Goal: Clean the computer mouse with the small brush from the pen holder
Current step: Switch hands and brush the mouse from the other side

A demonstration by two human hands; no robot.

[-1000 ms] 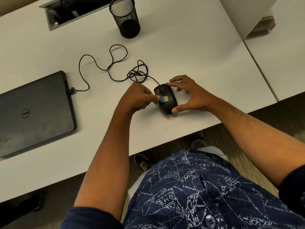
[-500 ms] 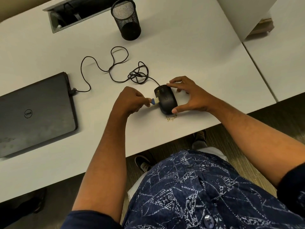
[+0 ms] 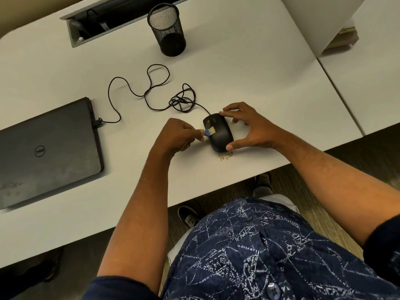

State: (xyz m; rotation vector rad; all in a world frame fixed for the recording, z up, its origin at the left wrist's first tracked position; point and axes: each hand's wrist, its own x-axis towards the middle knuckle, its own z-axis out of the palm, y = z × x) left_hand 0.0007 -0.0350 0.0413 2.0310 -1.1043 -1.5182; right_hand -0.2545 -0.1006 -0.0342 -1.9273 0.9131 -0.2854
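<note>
Left hand (image 3: 176, 136) pinches small brush (image 3: 209, 131), bristles on wired mouse (image 3: 218, 133) near counter (image 3: 249, 68) edge; right hand (image 3: 249, 128), thumb & fingertips bracing mouse vs. sliding. Swept debris (image 3: 225, 157) alongside.

The only readable mark is the round "DELL" logo on the lid of the closed laptop (image 3: 46, 152), seen upside down from the wearer's side; it sits near the middle of the dark lid; no other lettering, number or sign can be read on anything else in view.
</note>
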